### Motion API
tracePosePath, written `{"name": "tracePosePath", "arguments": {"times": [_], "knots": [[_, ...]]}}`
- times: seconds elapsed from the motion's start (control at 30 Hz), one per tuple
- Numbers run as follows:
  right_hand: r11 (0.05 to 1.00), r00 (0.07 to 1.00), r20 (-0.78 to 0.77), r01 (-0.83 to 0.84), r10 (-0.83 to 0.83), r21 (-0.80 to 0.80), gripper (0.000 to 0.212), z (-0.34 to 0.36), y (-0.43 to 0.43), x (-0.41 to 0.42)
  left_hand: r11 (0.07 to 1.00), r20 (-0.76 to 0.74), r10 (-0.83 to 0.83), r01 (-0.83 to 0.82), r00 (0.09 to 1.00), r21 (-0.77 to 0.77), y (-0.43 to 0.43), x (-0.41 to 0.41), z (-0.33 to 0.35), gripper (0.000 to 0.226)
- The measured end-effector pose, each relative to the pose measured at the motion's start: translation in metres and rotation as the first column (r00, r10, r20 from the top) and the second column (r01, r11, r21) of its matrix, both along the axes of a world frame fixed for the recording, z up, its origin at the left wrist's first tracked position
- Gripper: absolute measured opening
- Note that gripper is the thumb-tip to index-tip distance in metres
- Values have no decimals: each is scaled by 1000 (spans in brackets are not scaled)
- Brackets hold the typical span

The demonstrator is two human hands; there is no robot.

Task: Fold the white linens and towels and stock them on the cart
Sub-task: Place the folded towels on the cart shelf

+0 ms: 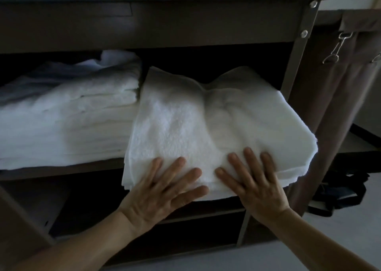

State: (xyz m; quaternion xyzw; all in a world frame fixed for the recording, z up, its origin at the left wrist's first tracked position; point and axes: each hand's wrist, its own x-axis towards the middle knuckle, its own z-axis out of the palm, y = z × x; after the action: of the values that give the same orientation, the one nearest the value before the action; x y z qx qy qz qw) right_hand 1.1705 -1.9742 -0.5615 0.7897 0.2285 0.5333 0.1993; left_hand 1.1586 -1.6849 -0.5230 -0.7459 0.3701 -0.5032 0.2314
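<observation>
**Towel [216, 126] on cart [185, 19] shelf, both hands flat on it**

Towel, white and folded, lies at the right end of the middle shelf [61, 169]. Its far corners are inside the opening and its near edge hangs out past the shelf front. Its left edge lies just beside a stack [68, 116] of folded white linen that fills the left of the same shelf.

The left hand [162, 192] rests palm down on the towel's near left corner. Its fingers are straight and spread on the cloth, gripping nothing, and its palm is off the edge. The right hand [253, 180] lies next to it in the same way, with its fingers fanned over the near edge toward the right corner, also released. The two index fingers are close but apart. Both bare forearms reach in from the bottom corners and angle toward each other.

The cart's dark top panel runs above the shelf. A brown cloth bag [334, 105] hangs at its right side from a metal clip [340, 46].
</observation>
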Motion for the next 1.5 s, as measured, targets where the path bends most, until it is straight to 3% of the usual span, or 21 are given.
{"name": "tracePosePath", "arguments": {"times": [0.13, 0.23, 0.43, 0.57, 0.67, 0.8, 1.0, 1.13, 1.2, 1.27, 1.33, 1.43, 1.5], "knots": [[991, 995, 18, -95, 94, 94, 53, 34, 6, 1, 998, 9, -39, 40, 999, -41, -4, 7, 22, 54], [969, 990, -25, -129, 138, 213, 69, 79, 5, 4, 992, -40, -51, 46, 998, -117, -6, 13, 62, 50], [937, 990, -82, -83, 118, 338, 82, 131, 2, 30, 977, -116, 100, -120, 988, -179, 4, 35, 125, 68], [980, 992, -115, -17, 41, 200, 57, 75, -1, 26, 980, -259, 146, -176, 955, -97, -1, 24, 79, 71], [995, 980, -181, 89, -78, 52, 54, 48, -17, 19, 978, -239, 172, -195, 956, -78, 5, 19, 46, 76], [985, 972, -159, 172, -172, -10, 59, 57, -22, 23, 967, -302, 234, -254, 924, -29, 2, 18, 37, 136], [984, 986, -169, 18, 13, 180, 67, 124, -7, 32, 969, -271, 132, -181, 954, -166, -4, 32, 96, 96], [935, 997, -77, 16, 12, 353, 66, 154, 3, 51, 921, -282, 190, -270, 940, -280, -7, 53, 134, 114], [940, 998, -60, 31, -12, 340, 55, 135, 8, 55, 925, -313, 190, -277, 931, -261, -9, 54, 115, 101], [963, 992, -124, 58, -26, 265, 51, 98, 8, 49, 951, -351, 159, -238, 923, -196, -9, 47, 83, 76], [971, 983, -181, 72, -31, 228, 52, 80, 5, 40, 956, -402, 149, -235, 903, -175, -6, 43, 70, 66], [952, 969, -246, 99, -26, 291, 72, 105, 5, 55, 951, -414, 172, -260, 894, -167, -7, 55, 86, 96], [931, 982, -185, 87, -21, 355, 69, 133, 12, 67, 930, -411, 199, -304, 890, -208, -8, 63, 108, 108]]}}
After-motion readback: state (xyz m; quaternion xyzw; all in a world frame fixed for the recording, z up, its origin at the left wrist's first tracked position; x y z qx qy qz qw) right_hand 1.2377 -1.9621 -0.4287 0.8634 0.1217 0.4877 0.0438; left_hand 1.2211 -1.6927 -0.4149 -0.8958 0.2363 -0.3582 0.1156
